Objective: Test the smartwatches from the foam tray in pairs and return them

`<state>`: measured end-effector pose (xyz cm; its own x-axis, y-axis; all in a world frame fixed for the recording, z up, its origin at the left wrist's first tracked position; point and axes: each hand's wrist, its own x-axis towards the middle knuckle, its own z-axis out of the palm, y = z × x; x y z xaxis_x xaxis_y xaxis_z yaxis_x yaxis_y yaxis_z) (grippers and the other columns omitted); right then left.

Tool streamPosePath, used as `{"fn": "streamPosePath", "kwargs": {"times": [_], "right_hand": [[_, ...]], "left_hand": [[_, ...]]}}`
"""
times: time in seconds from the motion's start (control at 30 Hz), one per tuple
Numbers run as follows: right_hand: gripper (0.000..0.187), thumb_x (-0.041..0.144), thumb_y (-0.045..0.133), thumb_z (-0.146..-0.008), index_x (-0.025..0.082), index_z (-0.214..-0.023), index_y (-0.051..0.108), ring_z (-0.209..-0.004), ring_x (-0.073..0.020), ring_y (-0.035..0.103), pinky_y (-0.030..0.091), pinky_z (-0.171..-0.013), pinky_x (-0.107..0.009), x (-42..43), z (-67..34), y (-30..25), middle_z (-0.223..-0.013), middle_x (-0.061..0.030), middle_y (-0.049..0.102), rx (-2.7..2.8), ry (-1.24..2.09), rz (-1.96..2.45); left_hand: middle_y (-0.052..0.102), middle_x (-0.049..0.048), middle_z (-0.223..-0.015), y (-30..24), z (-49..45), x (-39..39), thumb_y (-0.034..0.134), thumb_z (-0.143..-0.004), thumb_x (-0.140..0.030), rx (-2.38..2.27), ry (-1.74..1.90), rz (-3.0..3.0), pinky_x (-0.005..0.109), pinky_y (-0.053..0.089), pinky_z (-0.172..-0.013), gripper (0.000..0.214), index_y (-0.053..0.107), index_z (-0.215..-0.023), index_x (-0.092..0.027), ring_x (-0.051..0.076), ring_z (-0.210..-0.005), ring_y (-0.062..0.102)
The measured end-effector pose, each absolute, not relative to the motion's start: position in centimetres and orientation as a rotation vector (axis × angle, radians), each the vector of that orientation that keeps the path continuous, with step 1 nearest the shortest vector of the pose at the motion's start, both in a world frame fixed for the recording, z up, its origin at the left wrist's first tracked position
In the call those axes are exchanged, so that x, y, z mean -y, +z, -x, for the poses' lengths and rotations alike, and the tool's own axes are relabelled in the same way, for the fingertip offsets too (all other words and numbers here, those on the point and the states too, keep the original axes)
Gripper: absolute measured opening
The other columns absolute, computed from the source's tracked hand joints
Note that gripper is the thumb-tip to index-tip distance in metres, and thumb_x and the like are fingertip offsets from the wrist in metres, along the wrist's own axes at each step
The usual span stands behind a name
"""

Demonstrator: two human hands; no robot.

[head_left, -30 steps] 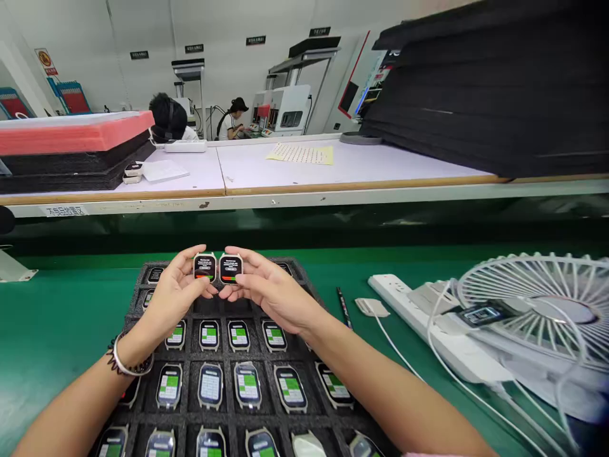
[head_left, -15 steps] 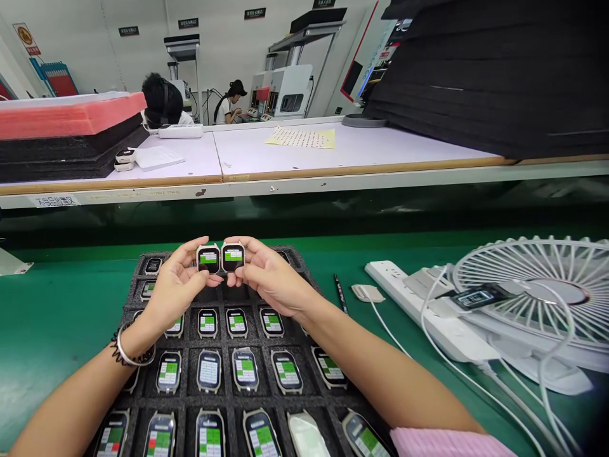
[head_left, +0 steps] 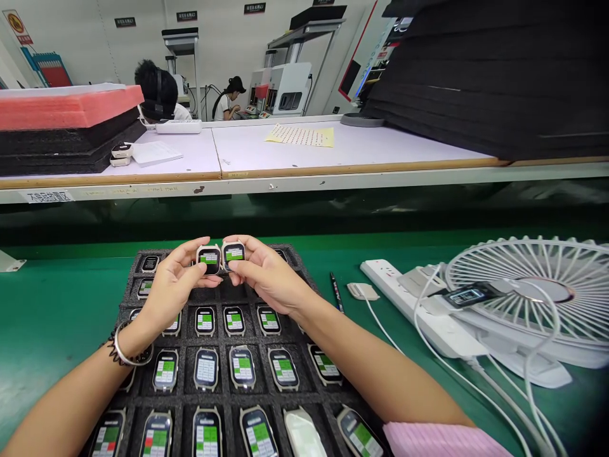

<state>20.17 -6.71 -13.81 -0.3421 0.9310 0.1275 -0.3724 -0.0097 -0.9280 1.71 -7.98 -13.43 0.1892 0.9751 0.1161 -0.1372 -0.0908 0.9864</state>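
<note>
My left hand grips one smartwatch body by its edges, its thumb on the lower part of the screen. Right beside it, my right hand holds a second smartwatch body, thumb at the lower left of its screen. Both lit screens face me with green and white blocks, and neither watch has a strap. Below them lies a black foam tray with rows of similar watches in square pockets. One watch in the front row shows a pale, blank face. My forearms cover some side pockets.
On the right are a white power strip, a white fan, cables, a charging puck and a pen. A shelf behind bears foam stacks and a yellow sheet. Two people sit beyond.
My right thumb has moved left and up onto the screen of the right watch, which has tilted slightly. The left thumb has shifted up onto its screen. The view has moved slightly.
</note>
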Motion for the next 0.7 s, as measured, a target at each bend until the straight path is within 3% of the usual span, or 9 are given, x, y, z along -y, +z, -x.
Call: {"fn": "streamPosePath", "kwargs": {"times": [0.3,0.47,0.57,0.7], "right_hand": [[0.046,0.016,0.073,-0.068,0.020,-0.112,0.061,-0.064,-0.0116,0.059,0.045,-0.062,-0.024,5.9,-20.1,-14.7,-0.086,0.0017,0.064,1.171,1.608,0.685],[0.031,0.033,0.068,-0.088,0.018,-0.113,0.060,-0.060,-0.0156,0.062,0.046,-0.054,-0.024,5.0,-20.1,-14.2,-0.081,-0.0037,0.066,1.082,1.733,0.690],[0.020,0.025,0.052,-0.098,0.018,-0.116,0.058,-0.057,-0.0163,0.064,0.047,-0.049,-0.024,3.9,-20.1,-11.8,-0.078,-0.0045,0.066,1.149,1.701,0.677],[0.021,0.014,0.039,-0.101,0.017,-0.112,0.057,-0.054,-0.0154,0.064,0.047,-0.047,-0.023,2.0,-19.8,-6.7,-0.078,-0.0050,0.066,1.311,1.549,0.571]], "left_hand": [[0.071,0.0048,-0.106,-13.3,-1.4,7.4,0.076,-0.071,-0.020,-0.859,1.172,-1.082,0.026,0.061,-0.069,0.056,0.063,-0.125,-0.017,0.016,-0.071,0.074],[0.072,0.0023,-0.091,-12.5,-1.1,6.9,0.076,-0.069,-0.018,-0.817,1.186,-0.987,0.025,0.060,-0.067,0.064,0.057,-0.131,-0.015,0.015,-0.067,0.072],[0.073,0.0038,-0.094,-10.7,-0.9,6.1,0.075,-0.069,-0.016,-0.782,1.212,-1.070,0.026,0.061,-0.067,0.068,0.054,-0.134,-0.015,0.015,-0.065,0.072],[0.071,0.0043,-0.098,-6.7,-0.6,4.5,0.075,-0.070,-0.015,-0.722,1.324,-1.322,0.028,0.062,-0.072,0.063,0.057,-0.131,-0.016,0.015,-0.068,0.073]]}}
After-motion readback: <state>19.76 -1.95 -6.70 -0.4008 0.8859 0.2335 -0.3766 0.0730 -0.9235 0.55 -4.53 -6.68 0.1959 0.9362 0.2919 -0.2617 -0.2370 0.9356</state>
